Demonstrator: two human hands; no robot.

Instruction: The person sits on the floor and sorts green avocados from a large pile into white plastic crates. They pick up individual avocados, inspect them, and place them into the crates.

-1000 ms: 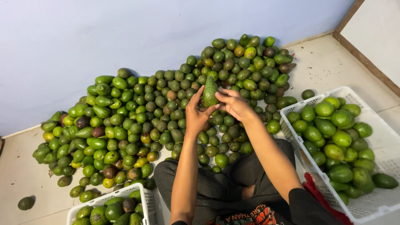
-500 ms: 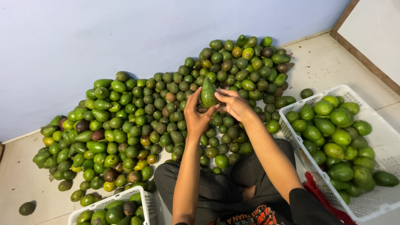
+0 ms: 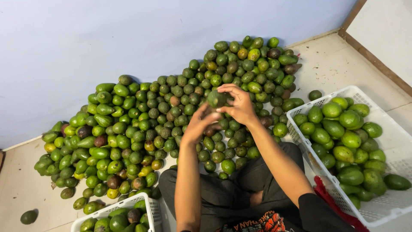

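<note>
1. The right hand (image 3: 240,105) pinches a green avocado (image 3: 216,99) at its fingertips, thumb beneath and fingers curled over the top and far side.
2. The left hand (image 3: 201,124) sits just below and to the left of the avocado, fingers loosely spread; its fingertips reach up to the fruit's underside, but whether they touch it I cannot tell.
3. Under and beyond both hands lies a large heap of avocados (image 3: 163,124) on the tiled floor (image 3: 334,64), running up to the blue wall (image 3: 107,38).
4. To the right of the right hand, near its forearm, stands a white crate (image 3: 386,206) partly filled with larger green avocados.
5. Below and left of the left hand, beside the person's dark trouser knee (image 3: 171,180), is a second white crate (image 3: 148,202) holding mixed fruit.
6. One stray avocado (image 3: 28,216) lies alone, far to the left of both hands.
</note>
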